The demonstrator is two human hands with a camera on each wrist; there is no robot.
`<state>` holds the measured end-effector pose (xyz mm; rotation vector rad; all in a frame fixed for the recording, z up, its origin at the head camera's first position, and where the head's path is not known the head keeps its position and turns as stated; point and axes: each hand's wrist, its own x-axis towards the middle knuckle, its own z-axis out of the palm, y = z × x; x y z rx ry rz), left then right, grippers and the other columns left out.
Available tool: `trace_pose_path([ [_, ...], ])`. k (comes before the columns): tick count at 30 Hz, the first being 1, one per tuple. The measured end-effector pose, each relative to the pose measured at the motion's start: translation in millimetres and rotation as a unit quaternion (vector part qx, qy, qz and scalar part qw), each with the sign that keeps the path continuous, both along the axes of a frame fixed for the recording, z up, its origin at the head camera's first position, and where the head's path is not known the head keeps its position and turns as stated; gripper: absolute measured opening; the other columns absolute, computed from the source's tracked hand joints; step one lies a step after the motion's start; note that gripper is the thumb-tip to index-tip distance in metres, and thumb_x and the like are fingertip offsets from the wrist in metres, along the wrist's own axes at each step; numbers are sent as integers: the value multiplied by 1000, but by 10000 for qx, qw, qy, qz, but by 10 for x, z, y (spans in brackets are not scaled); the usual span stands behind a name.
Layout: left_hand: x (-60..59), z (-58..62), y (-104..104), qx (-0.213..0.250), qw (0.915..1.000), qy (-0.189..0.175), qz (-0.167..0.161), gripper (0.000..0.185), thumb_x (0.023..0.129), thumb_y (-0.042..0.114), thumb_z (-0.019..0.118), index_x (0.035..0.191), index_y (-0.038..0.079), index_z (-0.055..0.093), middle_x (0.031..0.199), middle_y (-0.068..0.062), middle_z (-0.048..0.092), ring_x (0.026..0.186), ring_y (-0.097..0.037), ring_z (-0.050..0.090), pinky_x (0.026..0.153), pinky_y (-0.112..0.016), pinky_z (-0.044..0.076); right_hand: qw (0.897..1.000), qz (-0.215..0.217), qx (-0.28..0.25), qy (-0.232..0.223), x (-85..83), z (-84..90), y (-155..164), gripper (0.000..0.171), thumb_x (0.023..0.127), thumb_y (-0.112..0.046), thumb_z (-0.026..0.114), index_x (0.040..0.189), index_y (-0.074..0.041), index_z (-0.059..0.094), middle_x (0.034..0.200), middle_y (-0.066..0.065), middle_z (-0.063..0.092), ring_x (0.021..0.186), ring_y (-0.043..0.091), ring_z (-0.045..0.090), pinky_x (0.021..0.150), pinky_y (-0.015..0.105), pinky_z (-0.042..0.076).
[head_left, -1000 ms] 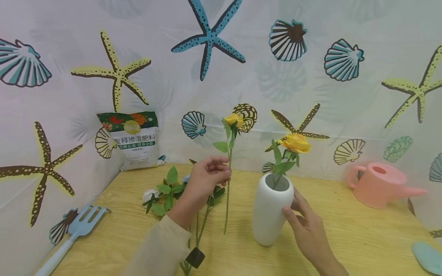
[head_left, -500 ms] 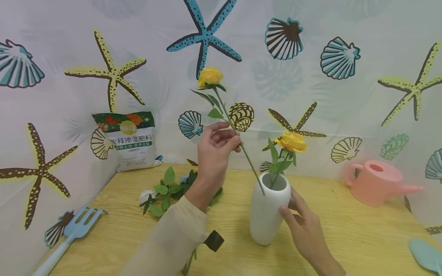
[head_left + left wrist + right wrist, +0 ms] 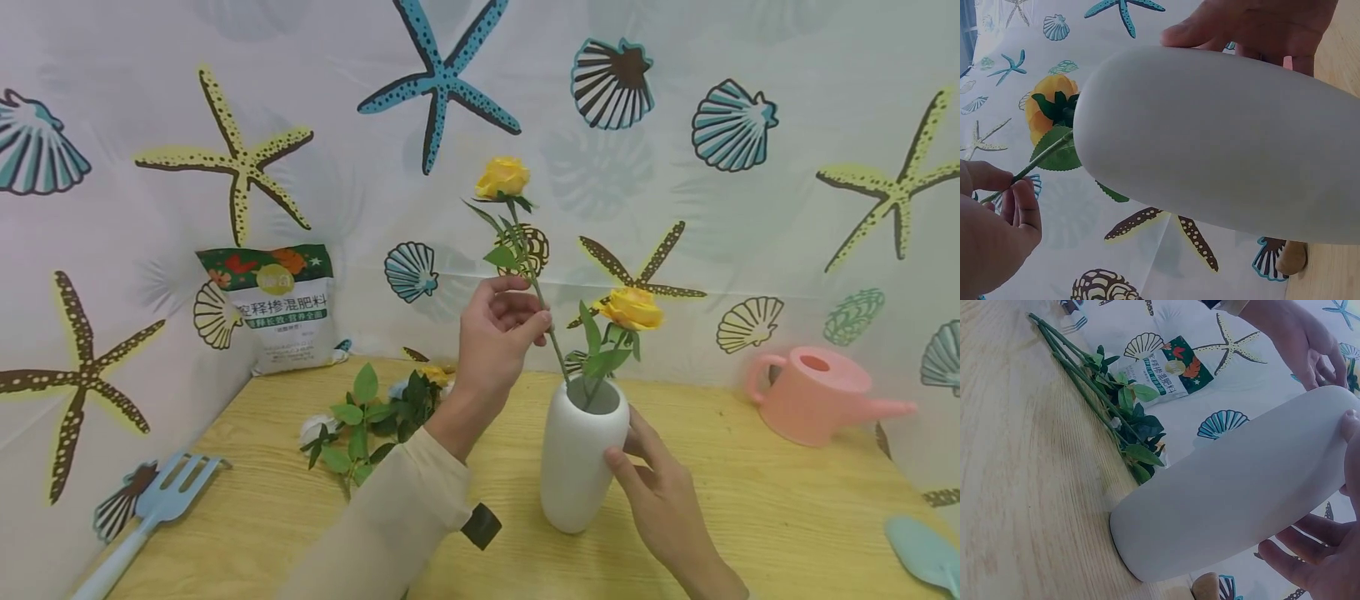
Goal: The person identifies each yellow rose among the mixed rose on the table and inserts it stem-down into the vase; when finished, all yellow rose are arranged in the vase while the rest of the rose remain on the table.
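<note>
A white vase (image 3: 577,467) stands upright on the wooden table (image 3: 750,500) with one yellow rose (image 3: 632,308) in it. My left hand (image 3: 534,307) pinches the stem of a second yellow rose (image 3: 502,177) above the vase. That stem slants down and its lower end sits in the vase mouth. My right hand (image 3: 626,442) grips the vase's right side, thumb in front and fingers behind. The left wrist view shows the vase (image 3: 1222,150) close up and the left hand (image 3: 997,212) pinching the green stem. In the right wrist view the right hand (image 3: 1329,550) cups the vase (image 3: 1229,494).
A bundle of leafy flowers (image 3: 375,408) lies on the table left of the vase. A fertiliser bag (image 3: 281,304) leans in the back left corner. A blue garden fork (image 3: 161,500) lies front left, a pink watering can (image 3: 821,396) stands right, a pale blue trowel (image 3: 926,554) front right.
My left hand has lifted the rose from beside the vase, up and to the right. Its stem end now sits in the vase mouth. The right hand has stayed on the vase.
</note>
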<state>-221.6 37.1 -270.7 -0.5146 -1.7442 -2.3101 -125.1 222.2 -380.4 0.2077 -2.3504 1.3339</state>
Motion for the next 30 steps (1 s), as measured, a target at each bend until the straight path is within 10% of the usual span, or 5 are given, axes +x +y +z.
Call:
trace_pose_path([
  [10, 43, -158, 68, -1040, 9933, 32, -497, 38, 91, -5, 68, 125, 7, 56, 98, -10, 64, 80, -10, 62, 70, -23, 55, 10000, -53, 63, 13, -8, -7, 5, 54, 101, -13, 60, 153, -20, 45, 122, 12, 71, 106, -8, 59, 86, 22, 57],
  [23, 50, -196, 152, -1459, 9878, -448, -295, 14, 97, 14, 67, 107, 4, 69, 93, -11, 69, 76, -12, 62, 71, -28, 56, 10000, -18, 59, 30, -11, -12, 7, 54, 102, -13, 59, 153, -20, 44, 123, 12, 70, 106, -8, 58, 86, 21, 56],
  [30, 51, -245, 95, -2342, 9702, -560, -284, 17, 96, 19, 69, 109, 10, 75, 101, -6, 72, 97, -16, 63, 89, -41, 54, 9999, -4, 84, 93, -14, -22, 16, 54, 102, -12, 60, 153, -18, 44, 124, 13, 70, 107, -9, 58, 86, 21, 56],
])
